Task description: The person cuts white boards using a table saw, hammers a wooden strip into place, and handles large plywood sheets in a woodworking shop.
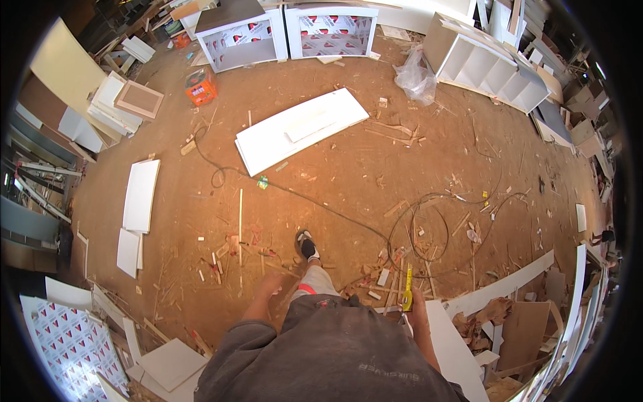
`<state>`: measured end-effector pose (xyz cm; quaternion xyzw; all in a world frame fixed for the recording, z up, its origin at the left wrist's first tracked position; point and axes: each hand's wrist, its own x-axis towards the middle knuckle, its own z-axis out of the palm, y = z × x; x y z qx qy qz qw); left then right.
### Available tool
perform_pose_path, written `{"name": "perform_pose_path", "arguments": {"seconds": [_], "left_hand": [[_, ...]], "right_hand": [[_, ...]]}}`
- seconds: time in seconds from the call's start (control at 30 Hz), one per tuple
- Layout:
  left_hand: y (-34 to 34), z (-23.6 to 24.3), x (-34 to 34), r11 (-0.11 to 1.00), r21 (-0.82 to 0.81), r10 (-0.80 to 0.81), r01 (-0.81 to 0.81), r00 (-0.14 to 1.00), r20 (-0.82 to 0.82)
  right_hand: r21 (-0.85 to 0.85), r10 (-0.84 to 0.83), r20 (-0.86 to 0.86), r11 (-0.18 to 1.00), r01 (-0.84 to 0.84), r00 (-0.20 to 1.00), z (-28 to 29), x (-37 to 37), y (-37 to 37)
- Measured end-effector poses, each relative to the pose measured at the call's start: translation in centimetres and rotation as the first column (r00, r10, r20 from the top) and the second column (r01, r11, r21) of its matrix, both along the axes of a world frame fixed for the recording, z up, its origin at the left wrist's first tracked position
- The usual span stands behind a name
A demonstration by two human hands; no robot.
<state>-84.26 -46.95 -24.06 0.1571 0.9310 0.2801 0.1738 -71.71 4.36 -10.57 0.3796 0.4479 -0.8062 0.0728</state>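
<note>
A yellow tape measure (407,295) is gripped in my right hand (419,305), its short yellow blade pointing forward. That hand is low at my right side, beside a long white board (455,342). My left hand (270,284) hangs over the floor at my left, its fingers loosely bent and apart, with nothing visible in it. One foot in a dark sandal (307,245) shows ahead of my body. Farther forward, a stack of white panels (301,130) lies on the brown floor, with a smaller white piece on top.
A black cable (335,209) crosses the floor and coils at right among wood offcuts. White cabinets (338,33) and a divided shelf unit (492,63) stand at the back. An orange box (200,87) sits at far left. White panels (140,195) lie left; scrap (526,328) fills the near right.
</note>
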Motion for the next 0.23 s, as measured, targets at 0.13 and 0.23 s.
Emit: {"name": "perform_pose_path", "arguments": {"seconds": [0.13,0.23], "left_hand": [[-1.4,0.1,-15.3,0.986,-0.130,0.153,-0.109,0.902,0.405],[-0.9,2.9,-29.7,0.906,0.051,0.345,-0.420,0.803,0.487]], "right_hand": [[0.088,-0.022,0.149,0.996,0.009,0.989,-0.4,-11.9,-1.4],[0.155,0.126,0.140,0.977,-0.148,0.982,-0.6,-21.3,-1.9]]}}
